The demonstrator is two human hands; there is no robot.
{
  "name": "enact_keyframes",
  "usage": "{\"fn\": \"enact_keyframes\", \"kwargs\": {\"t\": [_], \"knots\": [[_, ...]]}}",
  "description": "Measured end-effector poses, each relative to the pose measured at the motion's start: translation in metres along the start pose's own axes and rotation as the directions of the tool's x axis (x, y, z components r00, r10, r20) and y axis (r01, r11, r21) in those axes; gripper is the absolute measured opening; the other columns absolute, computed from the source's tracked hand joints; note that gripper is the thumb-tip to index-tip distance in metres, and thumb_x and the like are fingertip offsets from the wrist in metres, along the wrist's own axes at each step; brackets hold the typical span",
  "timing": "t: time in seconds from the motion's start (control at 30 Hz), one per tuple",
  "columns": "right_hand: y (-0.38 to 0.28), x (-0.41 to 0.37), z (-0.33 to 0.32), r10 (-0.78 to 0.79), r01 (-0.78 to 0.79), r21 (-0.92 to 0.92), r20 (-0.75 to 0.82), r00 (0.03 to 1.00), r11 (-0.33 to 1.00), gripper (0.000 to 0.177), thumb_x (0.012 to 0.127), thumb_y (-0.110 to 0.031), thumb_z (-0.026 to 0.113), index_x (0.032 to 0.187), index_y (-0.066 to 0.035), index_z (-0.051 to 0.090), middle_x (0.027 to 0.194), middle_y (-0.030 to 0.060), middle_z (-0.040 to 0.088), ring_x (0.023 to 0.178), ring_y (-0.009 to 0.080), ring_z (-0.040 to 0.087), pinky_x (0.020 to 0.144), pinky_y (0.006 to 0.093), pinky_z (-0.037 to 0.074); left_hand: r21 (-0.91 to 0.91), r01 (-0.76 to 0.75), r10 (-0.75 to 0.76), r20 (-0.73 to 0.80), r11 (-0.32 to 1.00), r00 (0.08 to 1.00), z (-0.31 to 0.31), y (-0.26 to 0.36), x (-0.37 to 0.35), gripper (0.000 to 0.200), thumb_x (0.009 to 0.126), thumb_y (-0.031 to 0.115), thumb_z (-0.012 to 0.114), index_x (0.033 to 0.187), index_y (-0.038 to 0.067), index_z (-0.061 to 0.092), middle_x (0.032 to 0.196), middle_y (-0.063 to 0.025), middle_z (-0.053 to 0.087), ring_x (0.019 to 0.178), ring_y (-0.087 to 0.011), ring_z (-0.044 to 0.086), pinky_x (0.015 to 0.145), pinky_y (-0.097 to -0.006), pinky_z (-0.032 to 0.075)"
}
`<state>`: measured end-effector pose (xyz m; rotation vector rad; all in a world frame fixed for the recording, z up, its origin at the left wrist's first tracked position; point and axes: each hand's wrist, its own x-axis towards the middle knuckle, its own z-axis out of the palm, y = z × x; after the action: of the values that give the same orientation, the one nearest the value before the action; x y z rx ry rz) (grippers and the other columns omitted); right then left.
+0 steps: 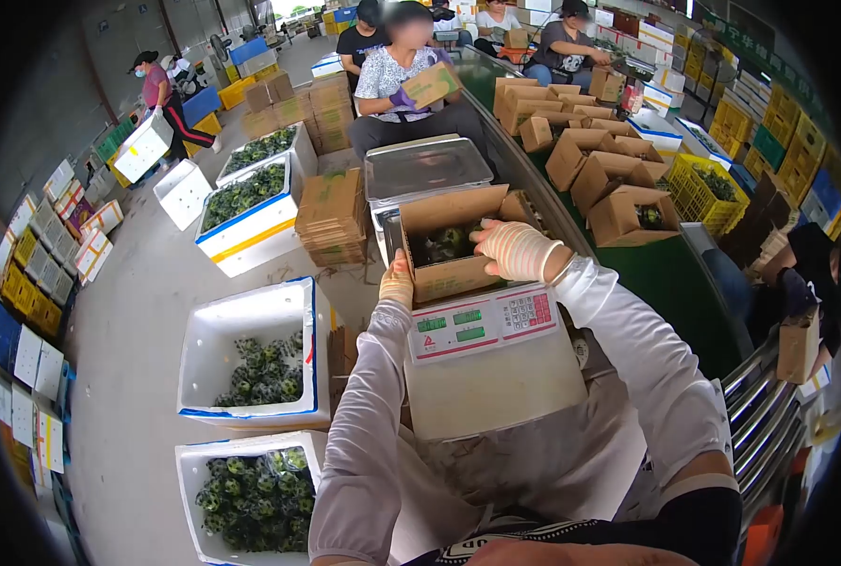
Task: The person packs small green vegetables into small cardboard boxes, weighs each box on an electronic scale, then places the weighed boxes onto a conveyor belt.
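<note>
The person's left hand point(397, 283), in a pale knit glove, is clamped on the left wall of an open cardboard box point(451, 272), just left of the frame's centre, thumb against the outside of the card. The right hand point(517, 248), also gloved, lies over the box's right rim with its fingers curled over the edge towards the opening, so both hands are grasping the box. Both long light sleeves run up from the bottom of the frame.

The box stands on top of an electronic scale point(485, 325), at the centre of the picture, with its flaps standing open. Dark green fruit point(442, 243) lies inside it. The scale's front panel, with green displays and a red keypad, faces the person just below the box.

Directly beyond the box, a second scale with a bare steel pan point(427, 168) sits touching or just beside it. Behind that, in the upper middle, a seated co-worker point(394, 80) holds a small carton.

At the lower left, two white foam crates point(251, 415) hold more green fruit. A stack of flat cardboard point(334, 219) stands left of the steel pan. On the right, a green conveyor belt point(670, 278) carries many open cartons, with a yellow plastic crate point(696, 193) beside them.
</note>
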<state>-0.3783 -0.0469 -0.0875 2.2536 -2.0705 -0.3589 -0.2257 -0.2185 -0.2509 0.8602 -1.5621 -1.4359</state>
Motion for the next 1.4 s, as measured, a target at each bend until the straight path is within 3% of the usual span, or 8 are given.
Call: {"fn": "enact_keyframes", "kwargs": {"t": [0.47,0.57,0.73,0.83,1.03,1.17,1.33,1.4], "knots": [[-0.019,-0.026,-0.018,0.018,0.006,0.22,-0.11,0.994,0.975,0.058,0.078,-0.039,0.073,0.128,-0.012,0.06,0.146,0.0129,0.046,0.141,0.0337,0.033,0.111,0.0424,0.035,-0.26,-0.073,0.062,-0.049,0.963,0.997,0.003,0.017,-0.02,0.05,0.101,0.037,0.053,0.13,-0.004,0.053,0.115,-0.0078,0.063,0.105,-0.0124,0.056,0.089,-0.0223,0.047],[-0.022,-0.036,-0.024,0.026,-0.002,0.218,-0.106,0.994,0.976,0.059,0.079,-0.04,0.073,0.129,-0.013,0.059,0.147,0.0125,0.044,0.142,0.0345,0.031,0.111,0.044,0.035,-0.674,0.064,-0.084,0.003,0.736,0.996,0.0,-0.021,0.012,0.048,0.103,0.034,0.05,0.134,-0.004,0.051,0.123,-0.0079,0.061,0.117,-0.0139,0.054,0.098,-0.0194,0.042],[-0.021,-0.061,-0.029,0.049,0.004,0.247,-0.209,0.977,0.969,0.055,0.08,-0.039,0.073,0.126,-0.013,0.06,0.144,0.0131,0.048,0.138,0.0338,0.037,0.109,0.0444,0.037,-0.484,0.008,-0.04,-0.055,0.875,0.998,-0.003,0.028,-0.013,0.056,0.101,0.042,0.052,0.134,-0.003,0.053,0.134,-0.0105,0.056,0.121,-0.0164,0.053,0.102,-0.0219,0.039],[-0.011,-0.076,-0.021,0.135,0.143,0.409,-0.579,0.804,0.901,0.043,0.08,-0.03,0.076,0.116,-0.009,0.065,0.13,0.0139,0.059,0.121,0.0346,0.054,0.101,0.0433,0.045,-0.488,-0.013,-0.015,-0.053,0.873,0.998,-0.008,0.046,-0.023,0.077,0.096,0.058,0.051,0.139,-0.005,0.047,0.139,-0.0108,0.053,0.129,-0.018,0.047,0.11,-0.0285,0.031],[0.013,-0.09,0.032,0.612,0.264,0.815,-0.567,0.551,0.516,0.03,0.085,-0.01,0.072,0.114,-0.003,0.066,0.12,0.0145,0.063,0.111,0.0262,0.061,0.097,0.0326,0.047,-0.388,-0.031,0.076,0.1,0.921,0.992,-0.031,0.073,-0.037,0.098,0.086,0.077,0.046,0.152,0.007,0.029,0.156,-0.0158,0.031,0.143,-0.0281,0.03,0.112,-0.0428,0.025],[0.004,-0.094,0.033,0.488,0.21,0.608,-0.762,0.425,0.766,0.027,0.085,-0.005,0.07,0.112,-0.002,0.066,0.113,0.0132,0.065,0.103,0.0243,0.064,0.09,0.0308,0.05,-0.367,-0.098,0.172,0.176,0.925,0.969,-0.036,0.073,-0.039,0.087,0.089,0.06,0.057,0.152,0.006,0.03,0.155,-0.0142,0.032,0.142,-0.0249,0.03,0.115,-0.0379,0.022],[-0.018,-0.053,0.018,0.261,0.242,0.437,-0.81,0.526,0.866,0.024,0.082,-0.02,0.072,0.103,-0.011,0.068,0.096,0.0113,0.067,0.093,0.0329,0.065,0.08,0.0399,0.053,-0.553,-0.194,0.383,0.249,0.81,0.89,-0.016,0.051,-0.028,0.071,0.097,0.036,0.054,0.15,-0.002,0.026,0.15,-0.0191,0.036,0.139,-0.0269,0.034,0.117,-0.0384,0.024],[-0.028,-0.028,-0.003,0.207,0.108,0.515,-0.517,0.83,0.85,0.034,0.08,-0.026,0.069,0.111,-0.013,0.067,0.106,0.0113,0.066,0.103,0.0316,0.063,0.087,0.0416,0.051,-0.582,-0.036,0.277,0.33,0.812,0.902,-0.006,0.078,-0.045,0.068,0.098,0.041,0.05,0.15,0.002,0.028,0.147,-0.0166,0.039,0.135,-0.0272,0.039,0.113,-0.0416,0.031]]}}
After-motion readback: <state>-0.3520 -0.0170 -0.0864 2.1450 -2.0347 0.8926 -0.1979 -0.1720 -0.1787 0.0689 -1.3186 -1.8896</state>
